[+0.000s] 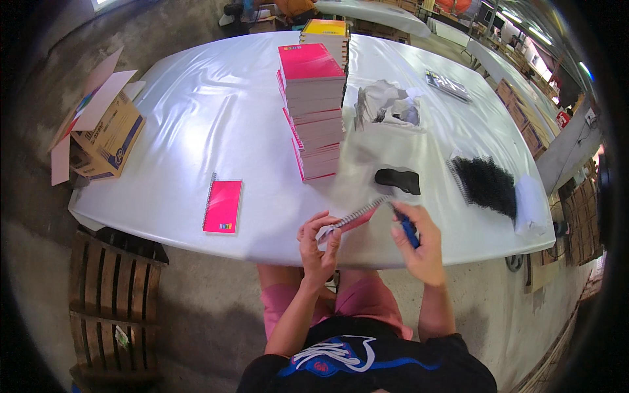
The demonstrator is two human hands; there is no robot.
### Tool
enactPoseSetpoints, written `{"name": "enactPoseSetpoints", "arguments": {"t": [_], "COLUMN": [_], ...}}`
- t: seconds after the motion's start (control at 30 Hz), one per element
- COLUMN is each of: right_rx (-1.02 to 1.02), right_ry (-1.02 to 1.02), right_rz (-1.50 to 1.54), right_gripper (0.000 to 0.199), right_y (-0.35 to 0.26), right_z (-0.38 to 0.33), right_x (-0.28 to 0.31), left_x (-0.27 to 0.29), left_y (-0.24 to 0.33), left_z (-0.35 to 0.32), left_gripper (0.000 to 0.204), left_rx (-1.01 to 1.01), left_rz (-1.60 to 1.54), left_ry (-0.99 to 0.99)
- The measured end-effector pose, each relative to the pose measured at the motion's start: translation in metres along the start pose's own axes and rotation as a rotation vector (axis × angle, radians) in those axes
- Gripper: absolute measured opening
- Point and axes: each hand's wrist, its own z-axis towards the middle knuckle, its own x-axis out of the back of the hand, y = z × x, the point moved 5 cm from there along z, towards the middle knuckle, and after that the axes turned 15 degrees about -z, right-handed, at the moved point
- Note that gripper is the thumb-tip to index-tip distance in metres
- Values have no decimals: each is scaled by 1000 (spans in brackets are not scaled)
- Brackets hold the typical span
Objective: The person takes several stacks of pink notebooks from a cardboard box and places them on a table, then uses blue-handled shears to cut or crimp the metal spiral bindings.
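Observation:
A spiral notebook (pixel 359 219) with a pink cover is held edge-up just above the table's front edge. My left hand (pixel 317 254) pinches it at the near left end of its wire coil. In my right hand (pixel 424 243) is a blue-handled pair of pliers (pixel 407 230), its dark jaws at the coil's far right end. Whether the jaws touch the wire, I cannot tell. To the left, a finished-looking pink spiral notebook (pixel 223 207) lies flat. A black elongated object (pixel 398 181) rests just beyond my right hand.
A tall stack of pink notebooks (pixel 313 98) stands mid-table, with a yellow-topped stack (pixel 324 29) behind. Crumpled white plastic (pixel 386 108), black coils (pixel 485 185) and a whitish plastic bundle (pixel 529 204) lie right. An open cardboard box (pixel 111 141) stands left; a wooden pallet (pixel 114 314) is below.

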Motion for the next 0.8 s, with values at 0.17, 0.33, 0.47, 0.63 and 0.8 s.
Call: {"name": "enactPoseSetpoints", "arguments": {"t": [0.17,0.33,0.47,0.63,0.8], "right_rx": [-16,81,76,90,72], "right_ry": [-143,-154,-100,-102,-111], "right_rz": [-125,-233,-304,-374,-449], "right_gripper": [50,65,65,66,66], "right_y": [-10,-20,-26,-31,-44], "right_z": [-22,-33,-35,-34,-29], "right_x": [-25,-33,-32,-32,-32], "left_x": [12,9,10,9,9], "left_y": [-13,-26,-26,-17,12], "left_z": [-10,-11,-6,-5,3], "left_gripper": [28,25,20,21,31], "left_rx": [70,499,450,264,-17], "left_rz": [32,-521,-549,-472,-99], "left_ry": [78,299,270,235,151]}}
